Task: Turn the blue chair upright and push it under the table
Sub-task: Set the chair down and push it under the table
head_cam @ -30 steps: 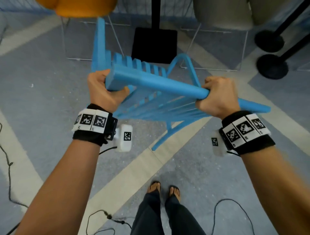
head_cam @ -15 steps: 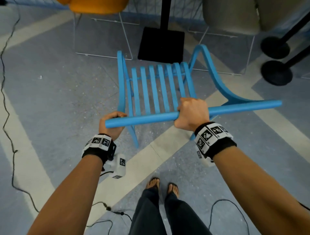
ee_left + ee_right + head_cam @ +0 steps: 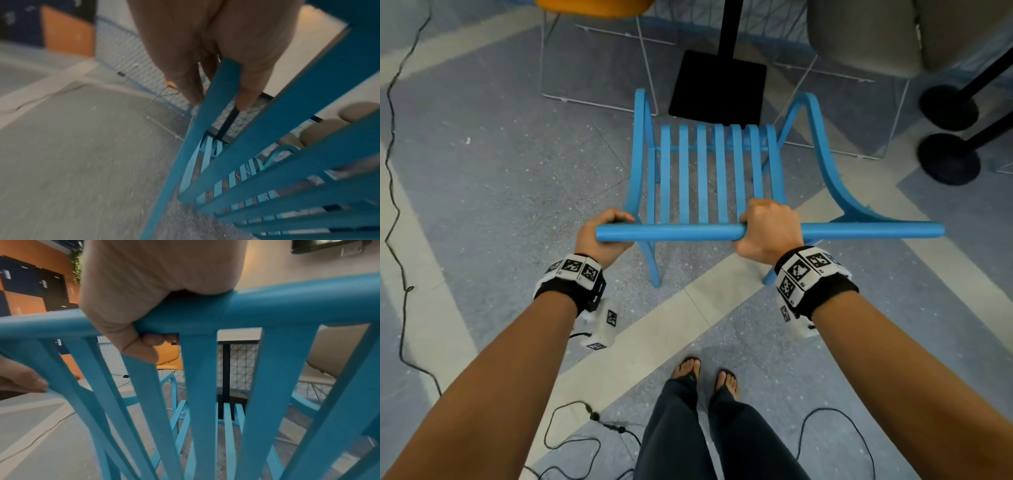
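The blue chair (image 3: 702, 171) stands upright on the floor, its slatted seat facing the table's black pedestal base (image 3: 717, 85). Seen from above, its top rail (image 3: 671, 232) runs across in front of me. My left hand (image 3: 602, 240) grips the rail's left end. In the left wrist view the left hand (image 3: 205, 40) has fingers on both sides of the chair's outer back post (image 3: 216, 97). My right hand (image 3: 767, 233) grips the rail near its middle. The right wrist view shows the right hand (image 3: 154, 280) curled round the rail (image 3: 287, 305).
An orange chair (image 3: 592, 7) and a grey chair (image 3: 866, 34) with wire legs flank the table base. Two black round stands (image 3: 948, 106) are at the right. Cables (image 3: 393, 137) lie on the floor at the left and near my feet (image 3: 688, 370).
The chair has swung from tilted in the air to upright on its legs, square to the table base. Both hands have kept hold of the top rail and come lower.
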`<action>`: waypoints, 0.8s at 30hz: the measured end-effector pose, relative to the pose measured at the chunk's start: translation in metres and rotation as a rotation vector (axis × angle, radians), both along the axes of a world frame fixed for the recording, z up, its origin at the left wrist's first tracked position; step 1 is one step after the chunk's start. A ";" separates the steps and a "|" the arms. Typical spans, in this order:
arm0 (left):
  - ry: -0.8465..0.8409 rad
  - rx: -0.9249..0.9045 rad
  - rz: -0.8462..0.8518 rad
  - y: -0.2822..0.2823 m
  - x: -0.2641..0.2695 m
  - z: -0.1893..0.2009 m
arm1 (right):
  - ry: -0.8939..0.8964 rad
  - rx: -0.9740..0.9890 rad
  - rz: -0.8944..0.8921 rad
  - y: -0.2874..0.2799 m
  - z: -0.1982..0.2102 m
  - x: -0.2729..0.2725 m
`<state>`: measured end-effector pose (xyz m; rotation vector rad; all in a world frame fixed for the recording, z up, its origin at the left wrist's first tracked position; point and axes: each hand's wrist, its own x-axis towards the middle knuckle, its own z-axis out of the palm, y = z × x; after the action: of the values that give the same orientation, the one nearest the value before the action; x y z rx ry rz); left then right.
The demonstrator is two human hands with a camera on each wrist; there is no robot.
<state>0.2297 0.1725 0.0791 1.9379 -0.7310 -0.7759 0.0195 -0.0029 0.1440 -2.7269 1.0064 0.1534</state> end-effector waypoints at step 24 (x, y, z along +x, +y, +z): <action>-0.847 0.469 -0.007 -0.088 -0.045 0.070 | -0.080 -0.182 -0.297 -0.077 -0.010 -0.046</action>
<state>0.1845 0.0845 0.1491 2.7238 -1.1114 -0.0792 -0.0264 -0.0798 0.1342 -2.6720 1.4473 -0.1030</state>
